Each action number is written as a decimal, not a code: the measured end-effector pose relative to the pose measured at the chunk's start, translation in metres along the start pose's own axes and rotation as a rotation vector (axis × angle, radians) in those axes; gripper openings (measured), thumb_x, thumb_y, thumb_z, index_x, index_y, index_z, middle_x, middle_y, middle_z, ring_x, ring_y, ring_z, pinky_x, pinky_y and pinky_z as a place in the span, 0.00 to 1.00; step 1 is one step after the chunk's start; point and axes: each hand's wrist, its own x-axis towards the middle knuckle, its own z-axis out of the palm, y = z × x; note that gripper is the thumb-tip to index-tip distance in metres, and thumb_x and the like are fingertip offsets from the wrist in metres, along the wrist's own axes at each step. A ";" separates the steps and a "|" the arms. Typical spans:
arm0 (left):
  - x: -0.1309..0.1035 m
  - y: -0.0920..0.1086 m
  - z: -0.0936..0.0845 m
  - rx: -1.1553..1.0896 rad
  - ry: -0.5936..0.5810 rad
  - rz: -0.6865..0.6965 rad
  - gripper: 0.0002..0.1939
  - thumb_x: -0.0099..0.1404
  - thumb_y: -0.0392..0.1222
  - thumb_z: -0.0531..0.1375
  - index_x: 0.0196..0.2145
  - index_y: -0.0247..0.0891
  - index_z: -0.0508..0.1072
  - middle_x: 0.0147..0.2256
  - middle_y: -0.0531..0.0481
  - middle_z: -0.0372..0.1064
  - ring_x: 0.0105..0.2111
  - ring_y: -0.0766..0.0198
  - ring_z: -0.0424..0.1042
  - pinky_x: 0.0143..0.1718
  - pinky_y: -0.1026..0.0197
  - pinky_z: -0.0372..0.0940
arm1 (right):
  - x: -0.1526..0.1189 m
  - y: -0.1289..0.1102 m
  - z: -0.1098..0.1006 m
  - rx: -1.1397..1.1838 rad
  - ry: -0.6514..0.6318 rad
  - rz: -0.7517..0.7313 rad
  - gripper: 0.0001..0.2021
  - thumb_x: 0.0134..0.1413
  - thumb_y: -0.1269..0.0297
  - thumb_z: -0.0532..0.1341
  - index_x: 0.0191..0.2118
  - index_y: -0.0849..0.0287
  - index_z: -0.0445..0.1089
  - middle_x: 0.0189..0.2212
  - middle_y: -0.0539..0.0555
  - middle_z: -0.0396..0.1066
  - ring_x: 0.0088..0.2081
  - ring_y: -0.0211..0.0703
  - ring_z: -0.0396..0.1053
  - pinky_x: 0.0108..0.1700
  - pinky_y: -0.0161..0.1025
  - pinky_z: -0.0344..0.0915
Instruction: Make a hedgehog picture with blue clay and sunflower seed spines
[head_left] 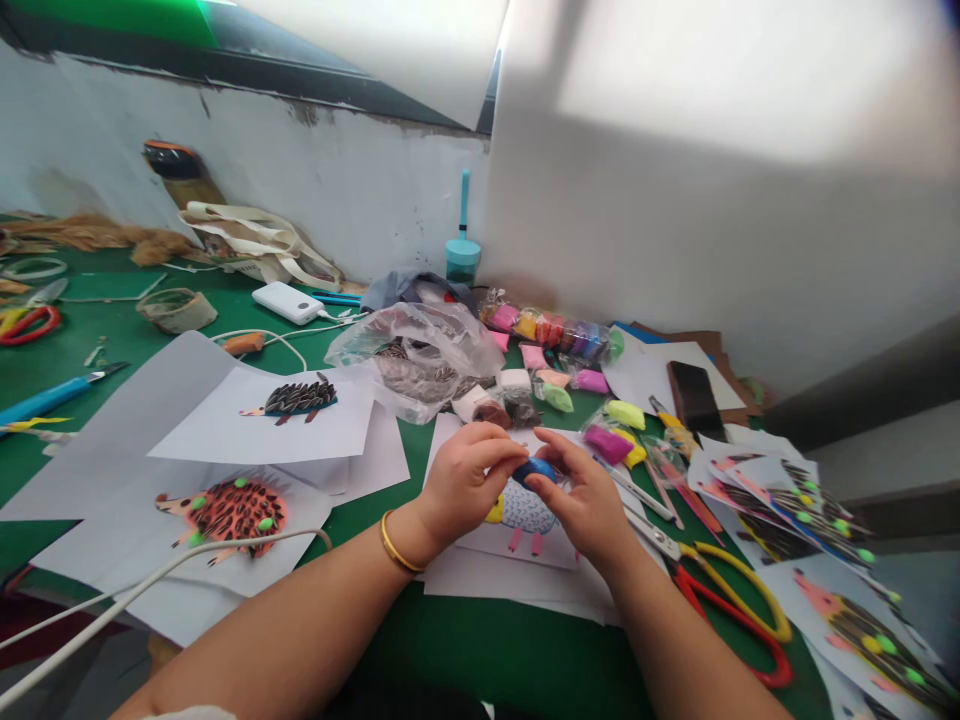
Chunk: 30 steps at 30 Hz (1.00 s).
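While the green table (465, 650) spreads under everything, its left side carries overlapping white sheets, two of them bearing hedgehog figures: a coral-bodied one (238, 515) set with dark seed-like pieces and green dots, and a smaller dark-backed one (301, 398) above it. More decorated sheets (862, 610) overlap at the right edge. These figures look finished, or nearly so. Between the two groups, the central sheet (457, 580) lies under the hands and seems only partway along: its figure (534, 512) has a scalloped pale-blue body, pink feet and a yellow patch at its left end, and the visible part shows no dark pieces or dots. The hands hide its upper edge, so what remains there cannot be told.

Beyond lies a clear plastic bag (420, 365) with dark contents. Over the central sheet, the left hand (461, 485) has its thumb and fingertips pinched close on one end of a blue lump; the right hand (589, 495) curves its thumb and fingers partly open around the other end. Scissors (660, 541) lie just to the right. Smaller are the colored packets (592, 381) behind the hands. Smallest is the blue lump (535, 468) itself, held above the figure and apparently not yet applied.
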 end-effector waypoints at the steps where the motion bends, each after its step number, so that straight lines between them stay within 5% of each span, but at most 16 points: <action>1: 0.001 0.001 0.000 -0.063 0.003 -0.058 0.06 0.67 0.36 0.60 0.37 0.38 0.77 0.36 0.47 0.72 0.38 0.63 0.71 0.42 0.59 0.68 | 0.000 0.000 -0.001 -0.008 -0.001 -0.004 0.26 0.56 0.53 0.65 0.58 0.54 0.65 0.41 0.54 0.73 0.42 0.48 0.71 0.47 0.47 0.68; 12: 0.006 0.003 0.003 -0.539 -0.017 -0.541 0.09 0.68 0.44 0.57 0.35 0.36 0.70 0.32 0.50 0.69 0.34 0.65 0.69 0.39 0.61 0.66 | 0.000 -0.001 -0.003 -0.030 0.006 0.020 0.26 0.55 0.51 0.65 0.57 0.55 0.67 0.40 0.55 0.73 0.42 0.49 0.71 0.47 0.49 0.68; 19: 0.007 0.000 0.001 -0.290 -0.051 -0.339 0.05 0.64 0.40 0.61 0.34 0.36 0.76 0.35 0.47 0.72 0.37 0.62 0.70 0.40 0.59 0.66 | 0.001 0.001 -0.002 -0.022 -0.008 0.014 0.27 0.55 0.51 0.65 0.58 0.55 0.66 0.39 0.54 0.73 0.41 0.48 0.71 0.47 0.49 0.68; 23: 0.004 -0.003 0.005 -0.277 0.009 -0.422 0.07 0.66 0.41 0.59 0.32 0.36 0.72 0.32 0.50 0.70 0.34 0.64 0.69 0.38 0.60 0.66 | 0.000 -0.002 -0.003 0.005 0.014 0.007 0.23 0.55 0.50 0.65 0.53 0.54 0.69 0.44 0.56 0.73 0.45 0.51 0.71 0.49 0.50 0.67; 26: 0.003 -0.005 0.006 -0.341 0.043 -0.449 0.07 0.67 0.43 0.57 0.34 0.37 0.70 0.31 0.51 0.68 0.32 0.66 0.68 0.35 0.62 0.65 | -0.001 -0.003 -0.004 0.061 0.020 0.051 0.17 0.59 0.50 0.60 0.49 0.54 0.70 0.43 0.56 0.74 0.40 0.48 0.72 0.43 0.47 0.70; 30: 0.003 -0.005 0.006 -0.267 -0.001 -0.310 0.08 0.69 0.42 0.55 0.38 0.38 0.74 0.34 0.49 0.69 0.35 0.64 0.68 0.38 0.60 0.66 | -0.001 -0.004 -0.002 0.153 0.003 0.097 0.16 0.62 0.51 0.57 0.49 0.54 0.70 0.32 0.52 0.72 0.29 0.42 0.69 0.32 0.41 0.69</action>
